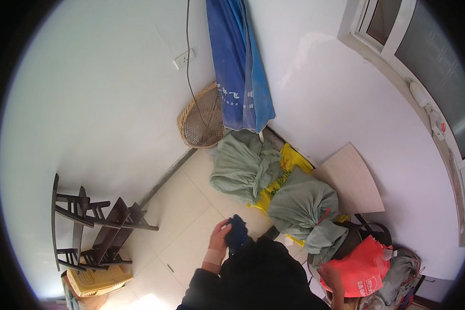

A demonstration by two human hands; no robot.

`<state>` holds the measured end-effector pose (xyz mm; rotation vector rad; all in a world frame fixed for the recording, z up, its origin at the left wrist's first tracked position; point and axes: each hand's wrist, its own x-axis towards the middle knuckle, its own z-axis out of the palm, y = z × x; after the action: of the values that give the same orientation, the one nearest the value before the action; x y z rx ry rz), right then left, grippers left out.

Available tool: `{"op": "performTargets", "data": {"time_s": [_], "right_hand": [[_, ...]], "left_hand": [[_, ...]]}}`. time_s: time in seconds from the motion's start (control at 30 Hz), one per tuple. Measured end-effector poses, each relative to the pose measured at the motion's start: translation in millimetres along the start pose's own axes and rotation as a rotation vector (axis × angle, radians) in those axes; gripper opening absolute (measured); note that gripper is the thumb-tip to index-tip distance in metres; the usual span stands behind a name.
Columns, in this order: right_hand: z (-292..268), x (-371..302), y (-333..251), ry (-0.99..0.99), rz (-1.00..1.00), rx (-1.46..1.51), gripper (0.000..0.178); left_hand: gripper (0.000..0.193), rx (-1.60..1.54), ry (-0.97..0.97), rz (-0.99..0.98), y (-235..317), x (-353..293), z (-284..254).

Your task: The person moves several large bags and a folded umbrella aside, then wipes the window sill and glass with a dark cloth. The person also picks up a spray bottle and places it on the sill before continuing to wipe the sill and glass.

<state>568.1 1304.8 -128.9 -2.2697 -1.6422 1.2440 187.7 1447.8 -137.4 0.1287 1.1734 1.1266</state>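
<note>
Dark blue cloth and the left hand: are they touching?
Touching. The head view shows the left hand with its fingers against the dark blue cloth.

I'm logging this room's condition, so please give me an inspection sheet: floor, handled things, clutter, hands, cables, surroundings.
Floor: pale tiles; small stray piece lying on it.
Handled things: dark cloth; red bag near the right hand.
Clutter: green sacks, yellow bag, basket, dark furniture.
Hands: left hand holds the dark cloth; right hand's grip unclear.
Cables: one cord hangs past the socket, down to the basket.
Surroundings: pale wall, window, blue fabric in the corner, board leaning at the wall.
</note>
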Motion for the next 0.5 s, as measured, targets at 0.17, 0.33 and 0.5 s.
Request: {"op": "performTargets", "data": {"time_s": [0.17, 0.33, 0.5], "right_hand": [[-38, 56, -53, 0.192, -0.247, 0.252, 0.037], [-92, 91, -141, 0.433, -0.548, 0.321, 0.045], [-109, 100, -131, 0.510, -0.399, 0.928, 0.037]], "left_hand": [[0.035, 0.101, -0.433, -0.151, -21, 23, 78], [0.043, 0.249, -0.550, -0.249, -14, 7, 195], [0.051, 0.331, -0.807, -0.346, -18, -6, 280]]}}
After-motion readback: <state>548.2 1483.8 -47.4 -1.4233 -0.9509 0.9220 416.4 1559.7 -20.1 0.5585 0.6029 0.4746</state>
